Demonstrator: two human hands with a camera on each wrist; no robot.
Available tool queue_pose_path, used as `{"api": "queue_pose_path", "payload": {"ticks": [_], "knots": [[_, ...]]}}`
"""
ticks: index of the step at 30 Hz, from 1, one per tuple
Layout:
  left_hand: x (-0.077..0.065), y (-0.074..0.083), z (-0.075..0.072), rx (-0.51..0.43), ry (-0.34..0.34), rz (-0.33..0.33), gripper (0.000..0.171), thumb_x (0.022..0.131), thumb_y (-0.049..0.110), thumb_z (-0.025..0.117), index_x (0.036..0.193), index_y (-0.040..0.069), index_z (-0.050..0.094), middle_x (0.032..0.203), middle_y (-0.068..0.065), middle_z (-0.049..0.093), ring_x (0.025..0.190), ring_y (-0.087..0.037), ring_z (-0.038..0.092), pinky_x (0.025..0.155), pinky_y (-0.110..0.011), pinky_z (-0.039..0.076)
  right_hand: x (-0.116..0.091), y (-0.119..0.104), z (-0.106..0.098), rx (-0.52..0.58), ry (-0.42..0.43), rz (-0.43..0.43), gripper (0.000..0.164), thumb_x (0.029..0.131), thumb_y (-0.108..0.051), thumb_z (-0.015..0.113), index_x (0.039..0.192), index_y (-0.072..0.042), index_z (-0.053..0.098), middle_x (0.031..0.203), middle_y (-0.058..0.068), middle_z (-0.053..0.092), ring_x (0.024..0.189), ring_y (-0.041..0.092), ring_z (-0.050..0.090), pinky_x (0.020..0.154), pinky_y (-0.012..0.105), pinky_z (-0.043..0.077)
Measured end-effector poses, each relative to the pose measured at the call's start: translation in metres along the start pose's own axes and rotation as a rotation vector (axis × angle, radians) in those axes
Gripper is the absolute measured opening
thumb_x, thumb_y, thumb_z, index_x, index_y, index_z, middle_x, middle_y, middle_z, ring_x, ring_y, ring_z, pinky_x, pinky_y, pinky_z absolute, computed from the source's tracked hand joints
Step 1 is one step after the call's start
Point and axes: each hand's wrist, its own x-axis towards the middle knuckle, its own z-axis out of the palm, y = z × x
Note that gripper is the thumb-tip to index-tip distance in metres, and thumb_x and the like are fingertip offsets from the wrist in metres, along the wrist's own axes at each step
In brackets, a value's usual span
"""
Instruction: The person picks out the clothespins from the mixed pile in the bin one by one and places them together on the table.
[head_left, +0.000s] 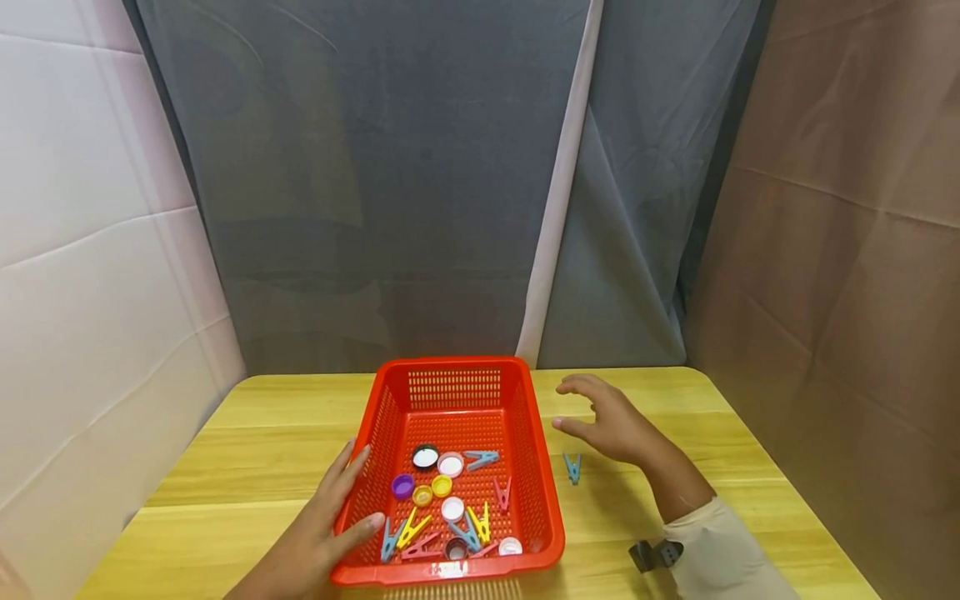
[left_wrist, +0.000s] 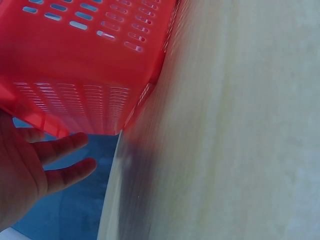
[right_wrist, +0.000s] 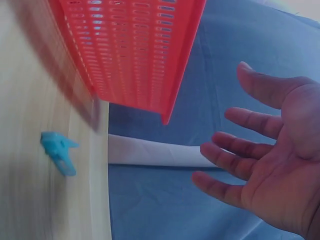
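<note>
Beige right sleeve, black device beside cuff, bare right hand

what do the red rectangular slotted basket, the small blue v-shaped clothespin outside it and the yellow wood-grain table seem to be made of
Red rectangular slotted basket: glossy plastic, judging by bright highlights and regular moulded openings.
Small blue V-shaped clothespin: probably plastic, given its even colour throughout.
Yellow wood-grain table: wood or printed laminate; streaky grain shows, but the look leaves it open.

text, labels, brands — none readable | numbers, signs — none readable
</note>
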Motion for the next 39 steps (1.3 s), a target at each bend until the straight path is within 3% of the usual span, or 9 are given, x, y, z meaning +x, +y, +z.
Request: {"api": "queue_pose_path", "payload": {"ticks": [5, 8, 12, 15, 18, 25, 33, 39], "knots": [[0.001, 0.000, 0.000, -0.001, 0.002, 0.003, 0.088, 0.105, 0.034, 0.071, 0.175, 0.011, 0.024, 0.183, -0.024, 0.001, 0.157, -0.067, 0.023, 0.100, -0.067, 0.062, 0.007, -0.008, 0.004, 0.072, -0.019, -0.013, 0.050, 0.101, -0.027, 0.081, 0.143, -0.005, 0.066, 0.159, 0.021, 0.058, 0.144, 0.047, 0.057, 0.114, 0.067, 0.054], [0.001, 0.001, 0.000, -0.009, -0.003, -0.010, 0.088, 0.105, 0.035, 0.071, 0.175, 0.011, 0.023, 0.183, -0.024, 0.000, 0.157, -0.067, 0.024, 0.097, -0.060, 0.066, 0.013, -0.015, 0.009, 0.100, -0.043, -0.048, 0.049, 0.101, -0.025, 0.080, 0.143, -0.004, 0.067, 0.157, 0.019, 0.059, 0.143, 0.045, 0.059, 0.112, 0.068, 0.055], [0.000, 0.002, -0.001, -0.016, -0.005, -0.019, 0.088, 0.105, 0.035, 0.071, 0.175, 0.011, 0.023, 0.183, -0.024, -0.001, 0.157, -0.068, 0.023, 0.098, -0.060, 0.066, 0.023, -0.026, 0.015, 0.124, -0.071, -0.094, 0.046, 0.101, -0.022, 0.080, 0.140, -0.003, 0.067, 0.152, 0.019, 0.062, 0.140, 0.045, 0.061, 0.110, 0.067, 0.057], [0.000, 0.001, -0.001, -0.008, 0.001, -0.007, 0.088, 0.105, 0.034, 0.071, 0.175, 0.011, 0.023, 0.183, -0.025, 0.000, 0.156, -0.068, 0.023, 0.099, -0.063, 0.064, 0.031, -0.033, 0.021, 0.146, -0.092, -0.099, 0.043, 0.101, -0.021, 0.080, 0.138, -0.002, 0.067, 0.147, 0.020, 0.063, 0.138, 0.046, 0.062, 0.111, 0.063, 0.058], [0.000, 0.001, 0.000, -0.009, 0.004, 0.002, 0.088, 0.105, 0.033, 0.071, 0.175, 0.012, 0.023, 0.183, -0.025, 0.001, 0.156, -0.068, 0.026, 0.097, -0.059, 0.066, 0.037, -0.040, 0.030, 0.159, -0.120, -0.078, 0.042, 0.100, -0.020, 0.080, 0.137, -0.004, 0.067, 0.145, 0.018, 0.065, 0.137, 0.044, 0.063, 0.111, 0.061, 0.059], [0.001, 0.001, 0.000, -0.018, -0.001, 0.000, 0.088, 0.105, 0.033, 0.071, 0.175, 0.012, 0.023, 0.183, -0.024, 0.000, 0.155, -0.068, 0.028, 0.095, -0.053, 0.068, 0.045, -0.053, 0.051, 0.105, -0.222, -0.066, 0.037, 0.100, -0.020, 0.081, 0.133, -0.007, 0.069, 0.143, 0.014, 0.066, 0.132, 0.036, 0.066, 0.112, 0.061, 0.058], [0.001, 0.001, 0.000, -0.013, -0.002, 0.000, 0.087, 0.106, 0.034, 0.071, 0.175, 0.012, 0.023, 0.183, -0.024, 0.000, 0.155, -0.068, 0.029, 0.095, -0.053, 0.068, 0.051, -0.059, 0.067, 0.094, -0.306, -0.104, 0.038, 0.098, -0.015, 0.083, 0.132, -0.005, 0.070, 0.140, 0.019, 0.070, 0.133, 0.040, 0.067, 0.113, 0.061, 0.057], [0.000, 0.000, -0.001, -0.010, 0.001, -0.007, 0.088, 0.105, 0.034, 0.071, 0.175, 0.012, 0.023, 0.183, -0.024, 0.000, 0.155, -0.068, 0.027, 0.095, -0.054, 0.067, 0.055, -0.062, 0.077, 0.064, -0.405, -0.097, 0.041, 0.095, -0.009, 0.084, 0.133, -0.001, 0.072, 0.136, 0.020, 0.074, 0.125, 0.034, 0.072, 0.105, 0.050, 0.063]]}}
